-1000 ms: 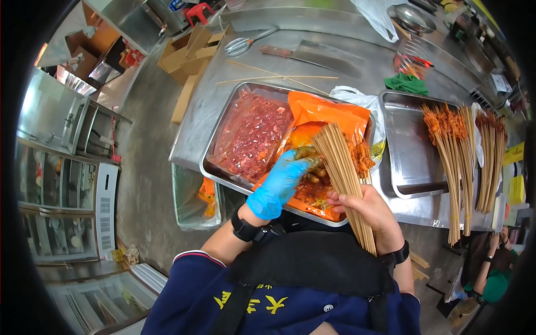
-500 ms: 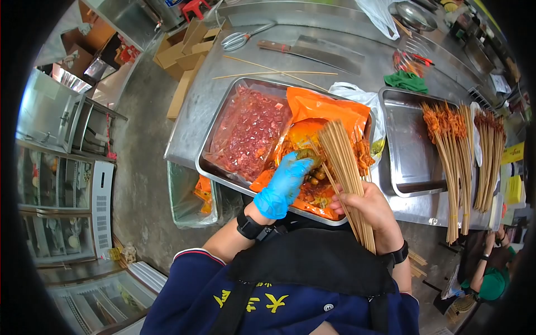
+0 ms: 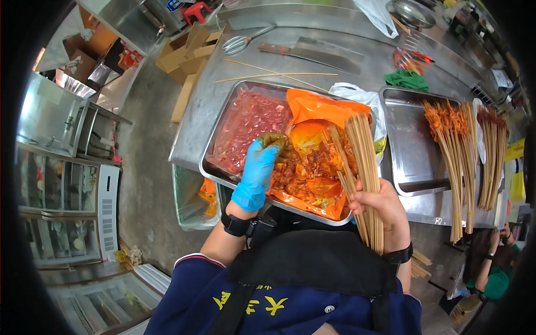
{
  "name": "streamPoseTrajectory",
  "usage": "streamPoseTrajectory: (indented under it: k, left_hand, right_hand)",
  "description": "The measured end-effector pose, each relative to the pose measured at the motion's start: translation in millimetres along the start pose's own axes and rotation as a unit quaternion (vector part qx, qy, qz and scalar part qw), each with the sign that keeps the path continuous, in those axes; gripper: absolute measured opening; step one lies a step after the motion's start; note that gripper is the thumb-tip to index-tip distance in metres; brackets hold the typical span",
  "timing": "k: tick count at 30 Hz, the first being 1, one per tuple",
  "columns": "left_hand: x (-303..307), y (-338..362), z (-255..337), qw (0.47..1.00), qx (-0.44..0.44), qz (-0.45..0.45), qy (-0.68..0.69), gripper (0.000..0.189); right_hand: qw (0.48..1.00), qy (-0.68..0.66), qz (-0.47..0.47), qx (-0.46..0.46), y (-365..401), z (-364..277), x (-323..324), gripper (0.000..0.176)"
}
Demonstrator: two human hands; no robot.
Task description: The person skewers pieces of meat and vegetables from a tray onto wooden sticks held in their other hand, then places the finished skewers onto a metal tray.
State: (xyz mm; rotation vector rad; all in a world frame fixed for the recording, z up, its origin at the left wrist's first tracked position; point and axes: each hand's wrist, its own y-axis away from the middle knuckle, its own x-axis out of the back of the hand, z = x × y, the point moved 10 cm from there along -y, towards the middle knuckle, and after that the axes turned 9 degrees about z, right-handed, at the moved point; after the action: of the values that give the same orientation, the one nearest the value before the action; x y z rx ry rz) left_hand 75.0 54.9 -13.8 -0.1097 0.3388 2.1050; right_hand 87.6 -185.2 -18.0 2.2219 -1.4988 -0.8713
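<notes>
Only lettering w/ any shape: yellow Chinese-style chars (image 3: 276,304) on the person's navy top (image 3: 301,315), partly cut by a black strap (image 3: 231,308). One looks like 大, rest unclear. Blue sign (image 3: 177,4) far above the top and yellow sign (image 3: 516,149) to its upper right: both illegible.

- a cleaver (image 3: 318,54) lies flat at the far side of the tabletop (image 3: 206,106), with scissors (image 3: 245,40) just left of it.
- 2 loose sticks (image 3: 279,75) lie crossed nearer in.
- a green cloth (image 3: 406,80) sits beyond the right-hand steel tray (image 3: 405,139), which holds loaded skewers (image 3: 446,145).
- cardboard boxes (image 3: 187,53) stand on the floor, left.
</notes>
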Motion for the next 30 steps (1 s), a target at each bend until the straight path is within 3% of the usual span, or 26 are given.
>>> streamPoseTrajectory:
  k: [4, 6, 8, 11, 12, 14, 19, 21, 22, 24, 25, 30]
  left_hand:
    - [18, -2, -16, 0.991, 0.039, -0.015, -0.129, 0.024]
    - [13, 3, -17, 0.985, -0.029, -0.059, -0.162, 0.022]
    - [7, 10, -18, 0.977, -0.033, -0.057, -0.202, 0.020]
    - [-27, 26, 8, 0.851, -0.237, -0.067, -0.463, 0.023]
    - [-31, 27, 6, 0.851, -0.238, -0.066, -0.463, 0.023]
    - [-39, 27, -6, 0.744, -0.241, -0.075, -0.619, 0.021]
    - [-41, 31, -8, 0.711, -0.276, -0.113, -0.637, 0.019]
    - [-13, 13, -20, 0.895, -0.113, -0.088, -0.423, 0.013]
    - [-10, 9, -14, 0.954, -0.092, -0.093, -0.270, 0.008]
    - [-6, 3, -10, 0.988, 0.000, -0.121, -0.100, 0.011]
    - [-8, 4, -1, 0.988, 0.023, -0.118, -0.097, 0.012]
    - [-3, -7, 7, 0.997, 0.008, -0.069, -0.038, 0.015]
  right_hand:
    - [1.000, -0.012, -0.002, 0.013, -1, 0, 8, 0.017]
    - [0.999, -0.030, -0.013, 0.017, -1, 0, 7, 0.017]
    - [0.999, -0.032, -0.011, 0.016, -1, -1, 8, 0.017]
    - [0.999, -0.039, -0.011, 0.012, -1, -1, 9, 0.018]
    - [0.999, -0.045, -0.013, 0.008, 0, -1, 9, 0.018]
    - [0.999, -0.036, -0.015, 0.009, -1, 0, 7, 0.018]
    - [1.000, -0.011, -0.009, 0.001, -1, 3, 4, 0.019]
    - [1.000, -0.012, -0.016, 0.002, 0, 3, 2, 0.019]
    - [1.000, -0.011, -0.021, 0.001, 0, 3, 1, 0.019]
    - [1.000, -0.010, -0.028, -0.001, 0, 4, -2, 0.019]
    - [0.999, -0.009, -0.034, -0.003, 0, 5, -5, 0.019]
    - [0.999, 0.004, -0.031, 0.000, 0, 4, -7, 0.018]
